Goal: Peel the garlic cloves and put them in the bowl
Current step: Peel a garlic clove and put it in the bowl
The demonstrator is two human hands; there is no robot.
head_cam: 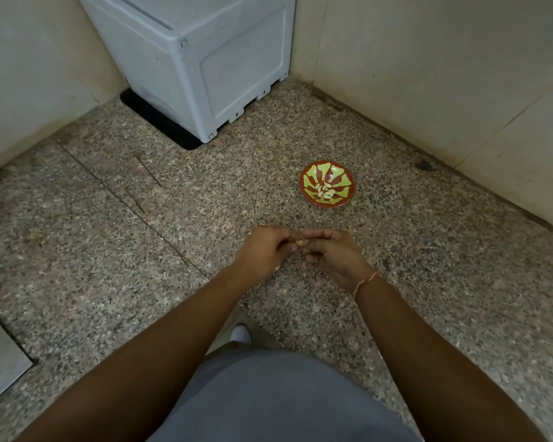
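Observation:
A small pale garlic clove (299, 242) is pinched between the fingertips of both hands above the speckled stone counter. My left hand (265, 250) holds it from the left and my right hand (329, 255) from the right, fingers curled. Most of the clove is hidden by the fingers. Beyond the hands stands a red bowl with a green pattern (310, 178), holding several peeled cloves (324, 192) at its bottom. A few bits of skin (276, 268) lie on the counter under the left hand.
A white appliance (201, 65) on a black mat stands at the back left corner. Tiled walls (444, 74) close the counter at the back and right. A metal sink edge (0, 355) shows at the lower left. A thread band circles my right wrist (366, 282).

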